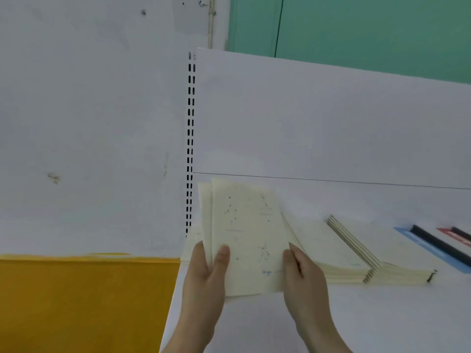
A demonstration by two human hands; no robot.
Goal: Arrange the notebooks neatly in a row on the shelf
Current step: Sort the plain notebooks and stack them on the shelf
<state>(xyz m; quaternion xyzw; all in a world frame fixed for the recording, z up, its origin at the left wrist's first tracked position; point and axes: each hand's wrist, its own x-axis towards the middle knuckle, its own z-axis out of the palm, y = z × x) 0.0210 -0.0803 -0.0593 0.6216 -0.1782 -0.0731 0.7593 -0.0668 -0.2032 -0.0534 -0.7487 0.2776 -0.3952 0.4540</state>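
Between the two hands, at the left end of the shelf (331,314), stands a small sheaf of cream notebooks (244,238), held nearly upright with the star-chart cover facing the person. The left hand (206,271) grips the sheaf's left edge, thumb pressed on the front cover and fingers curled behind it. The right hand (303,271) closes on the right edge, its fingers wrapped toward the back where they cannot be seen. The books in the sheaf are not square: one or two stick out behind at the upper left.

Just right of the right hand, two stacks (356,250) of like notebooks lie flat and overlapping, spines showing as dark-lined edges. Farther right lie a blue book (407,238) and a red book (453,235), each with a dark spine. To the left of the left hand, a slotted upright (190,149) runs up the back panel.

The step in hand looks like gathering and squaring one batch before setting it in place. The next move probably calls for tapping the bottom edges on the shelf to even them, then laying or standing the sheaf in line with the stacks to the right, edges flush. The thin covers may slide apart if the grip loosens.
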